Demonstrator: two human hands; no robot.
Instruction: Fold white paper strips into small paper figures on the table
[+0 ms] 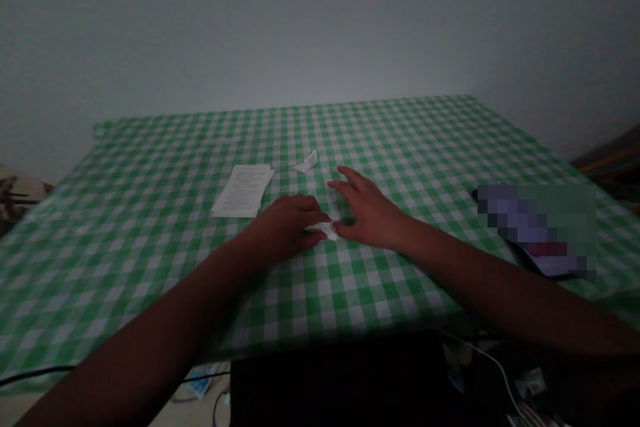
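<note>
A small folded piece of printed paper lies low over the tablecloth between my hands. My left hand is closed on its left side, thumb and fingers pinching it. On the other side, my right hand has its fingers spread apart, and its thumb touches the paper's right end. Beyond my hands rests a folded paper boat-like shape. A stack of printed paper sheets sits to the left, just past my left hand. My fingers partly hide the piece between them.
The table wears a green and white checked cloth. At the right lies a dark-edged phone-like device, mostly blurred out. A plain wall stands behind the table. A black cable runs along the front left edge.
</note>
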